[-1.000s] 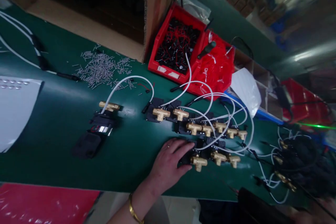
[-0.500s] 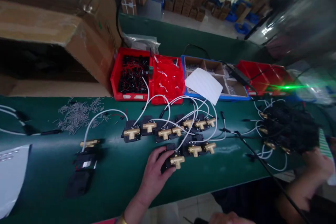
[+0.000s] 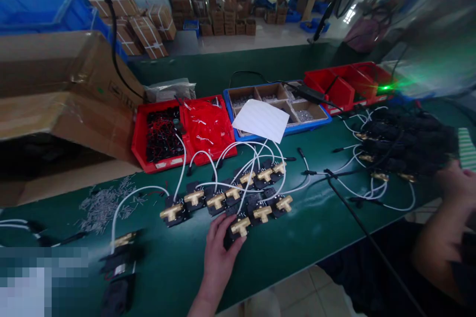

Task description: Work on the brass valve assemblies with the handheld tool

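Observation:
My left hand [image 3: 218, 252] reaches in from the bottom edge. Its fingers and thumb close around the black housing of a valve unit [image 3: 241, 227] with a brass tee fitting and white cable, resting on the green bench. Close by, more such units [image 3: 263, 214] stand in a loose cluster, their white cables arching over one another. Apart on the left lies another unit [image 3: 121, 262] with its black case open and a brass fitting [image 3: 124, 239] at its top. My right hand is out of view.
Behind the units are red bins [image 3: 210, 131] and a blue divided tray [image 3: 325, 121] under white paper [image 3: 261, 120]. Loose screws [image 3: 107, 208] lie left, near a cardboard box [image 3: 74, 124]. At right, a co-worker's hand [image 3: 457, 183] is beside piled black units [image 3: 405, 143]. A black cable [image 3: 366, 228] crosses the bench.
The view has shifted and tilted. My left hand stays on the same valve unit, which now sits closer to the neighbouring ones. A hand at the bottom edge has left the view.

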`<state>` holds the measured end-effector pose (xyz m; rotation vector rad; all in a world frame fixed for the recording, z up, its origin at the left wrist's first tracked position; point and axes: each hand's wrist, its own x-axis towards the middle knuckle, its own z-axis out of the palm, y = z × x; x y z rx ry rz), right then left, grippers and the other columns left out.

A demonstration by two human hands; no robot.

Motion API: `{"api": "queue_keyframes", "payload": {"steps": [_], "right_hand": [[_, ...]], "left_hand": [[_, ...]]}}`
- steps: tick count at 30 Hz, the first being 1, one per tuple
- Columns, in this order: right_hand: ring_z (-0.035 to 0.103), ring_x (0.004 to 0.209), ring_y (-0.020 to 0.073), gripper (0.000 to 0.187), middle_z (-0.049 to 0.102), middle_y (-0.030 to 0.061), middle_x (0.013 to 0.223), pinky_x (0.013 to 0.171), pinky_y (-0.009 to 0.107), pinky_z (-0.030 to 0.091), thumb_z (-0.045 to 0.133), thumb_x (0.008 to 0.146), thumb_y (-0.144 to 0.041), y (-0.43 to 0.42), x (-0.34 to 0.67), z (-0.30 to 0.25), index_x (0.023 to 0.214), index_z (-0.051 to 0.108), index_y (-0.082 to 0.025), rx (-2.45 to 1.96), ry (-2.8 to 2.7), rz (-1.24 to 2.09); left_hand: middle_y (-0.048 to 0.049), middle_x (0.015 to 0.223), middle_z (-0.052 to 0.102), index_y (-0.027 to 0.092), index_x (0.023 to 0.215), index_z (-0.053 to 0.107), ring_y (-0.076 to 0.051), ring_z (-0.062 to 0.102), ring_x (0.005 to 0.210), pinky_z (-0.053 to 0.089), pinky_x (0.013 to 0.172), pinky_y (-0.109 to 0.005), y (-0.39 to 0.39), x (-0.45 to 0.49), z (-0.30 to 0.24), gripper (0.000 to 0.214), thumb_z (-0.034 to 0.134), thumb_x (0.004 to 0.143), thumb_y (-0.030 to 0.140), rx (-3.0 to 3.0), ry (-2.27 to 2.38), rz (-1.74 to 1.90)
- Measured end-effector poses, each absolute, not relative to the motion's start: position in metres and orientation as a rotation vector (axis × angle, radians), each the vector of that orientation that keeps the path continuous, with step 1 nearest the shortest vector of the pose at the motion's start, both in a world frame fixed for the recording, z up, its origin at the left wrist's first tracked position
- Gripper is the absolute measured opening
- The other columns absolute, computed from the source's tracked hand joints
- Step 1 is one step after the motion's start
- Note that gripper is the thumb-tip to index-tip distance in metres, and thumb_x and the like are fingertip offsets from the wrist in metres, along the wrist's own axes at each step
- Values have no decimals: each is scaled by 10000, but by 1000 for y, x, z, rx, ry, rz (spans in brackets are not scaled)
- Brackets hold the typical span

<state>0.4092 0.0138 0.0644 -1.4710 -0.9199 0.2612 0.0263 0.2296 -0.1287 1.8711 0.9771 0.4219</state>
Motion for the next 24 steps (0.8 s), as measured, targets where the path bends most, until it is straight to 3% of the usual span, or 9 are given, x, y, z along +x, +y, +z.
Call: {"api": "queue_keyframes", "payload": {"steps": [3,5,7,9,11,13,16,21,24], "right_hand": [[671,679,141,360,741,14,880,496,229,450,631,947,-556,-5,454,55,790,674,-235,-1514,-872,252],[663,656,160,380,736,11,800,484,253,471,715,877,-572,-20,474,48,717,624,-240,-1542,-835,257],[657,670,148,435,685,21,733,527,252,506,570,995,-527,-37,489,41,738,624,-181,-1564,-797,261],[637,645,112,547,657,23,687,547,231,458,388,1072,-466,-55,500,34,674,617,-169,-1588,-743,248],[601,576,107,551,601,6,590,498,243,384,409,1045,-479,-72,508,26,611,612,-209,-1610,-677,208],[563,513,123,461,492,-21,466,450,270,312,565,960,-486,-86,514,17,560,602,-260,-1632,-601,154],[570,505,102,528,357,-24,404,457,276,262,463,991,-439,-100,521,5,520,597,-242,-1657,-505,75],[500,493,71,396,508,-51,553,450,187,392,616,999,-408,-112,537,-4,669,577,-194,-1684,-440,-28],[388,426,47,461,440,-84,507,433,176,378,601,1012,-396,-115,544,-9,605,511,-198,-1718,-480,-79]], "left_hand": [[-75,1369,559,297,1261,645,-310,526,1320,402,1156,-595,230,29,-132,391,691,876,343,1885,963,409],[-80,1383,554,293,1273,642,-311,518,1334,395,1163,-590,230,31,-135,399,686,880,349,1895,949,393],[-88,1387,554,289,1276,647,-311,522,1334,402,1162,-580,230,32,-137,409,687,875,360,1902,942,382],[-89,1389,555,289,1275,651,-307,528,1329,410,1160,-567,230,34,-138,416,695,869,369,1909,944,383],[-86,1390,555,291,1276,652,-303,531,1323,416,1158,-558,230,35,-138,420,700,868,377,1913,952,408],[-83,1384,560,292,1281,649,-303,532,1322,427,1152,-548,229,36,-137,422,700,873,386,1915,950,426],[-81,1375,567,295,1280,650,-306,536,1320,437,1142,-551,229,36,-137,415,698,880,393,1924,945,430],[-71,1379,572,307,1287,642,-306,542,1317,428,1146,-569,229,36,-136,422,705,881,404,1926,947,420],[-69,1382,572,311,1287,640,-306,543,1316,429,1144,-574,229,35,-135,418,701,886,410,1931,950,411]]}}
